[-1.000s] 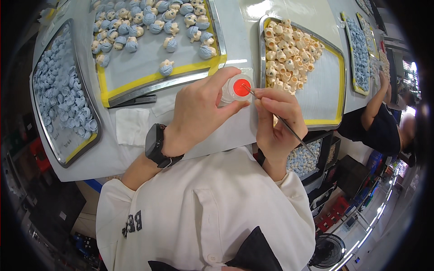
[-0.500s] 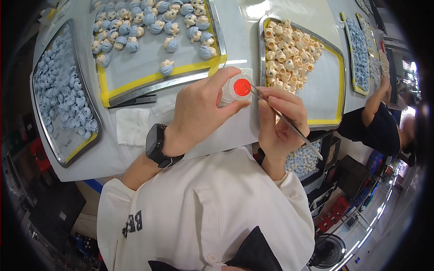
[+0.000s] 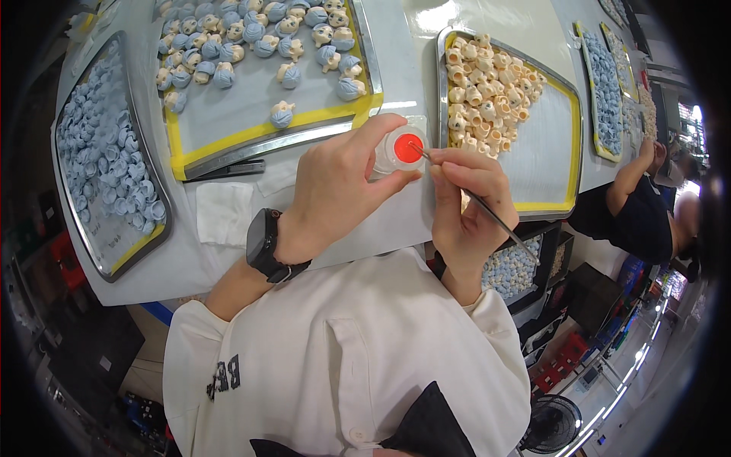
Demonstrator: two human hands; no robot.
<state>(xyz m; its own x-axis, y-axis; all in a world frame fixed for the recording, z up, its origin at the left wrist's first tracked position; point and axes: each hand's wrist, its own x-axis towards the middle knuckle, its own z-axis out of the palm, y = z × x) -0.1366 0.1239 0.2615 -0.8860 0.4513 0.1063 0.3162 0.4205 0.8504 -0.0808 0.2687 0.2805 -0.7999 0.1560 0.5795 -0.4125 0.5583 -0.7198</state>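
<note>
The tip of the slim metal tool (image 3: 512, 234) had moved from the edge of the clear jar (image 3: 386, 158) to the middle of its red contents (image 3: 404, 151). The right hand (image 3: 474, 194) pinched the tool; the left hand's (image 3: 335, 183) thumb and forefinger gripped the jar at frame centre. Right of it, a tray (image 3: 548, 175) held hollow cream pieces (image 3: 487, 95); at upper left, another tray (image 3: 251, 145) held blue-and-cream heads (image 3: 263, 46); at far left, a third tray (image 3: 158, 232) held pale-blue pieces (image 3: 114, 160).

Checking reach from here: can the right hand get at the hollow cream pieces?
Likely yes: the hollow cream pieces lie uncovered near the right hand, though its fingers are occupied by a thin metal tool.
</note>
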